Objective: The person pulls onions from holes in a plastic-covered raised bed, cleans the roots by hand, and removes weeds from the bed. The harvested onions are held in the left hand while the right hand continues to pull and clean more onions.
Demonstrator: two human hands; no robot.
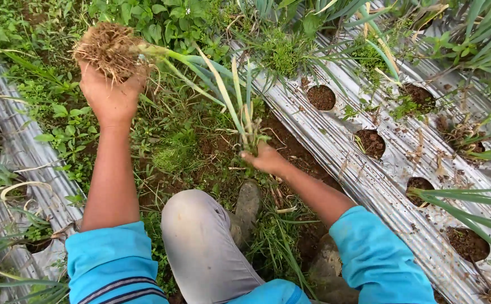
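My left hand (110, 95) is raised and closed around a pulled bunch of long green leek-like stalks with a tan, soil-caked root ball (109, 49), gripping just under the roots, so the root ball sits on top of my fist and the leaves trail right and down. It looks light but floppy: stalks soft and bendy, roots crumbly and probably shedding dirt, so I judge the firm pale shank by the roots the best hold, not the leaf tips, which would likely tear or slip. My right hand (265, 159) is low, at the inner edge of the muddy furrow, fingers pinched shut around the base of a second clump of pale green stalks standing in the dark soil (245, 121); I can't tell if it is rooted or loose. The base seems the stiffest part, so it's the right spot to grip. Left forearm is near vertical, elbow bent, blue sleeve pushed up; right forearm reaches forward and left, wrist bent down. Hands are well apart. My grey-trousered knee (200, 236) and muddy boot (247, 205) are between the arms, the boot just beside the right hand. A silver plastic mulch sheet with round planting holes (380, 186) runs along the furrow's right edge, another strip of silver mulch (23, 152) along the left edge, weeds between.
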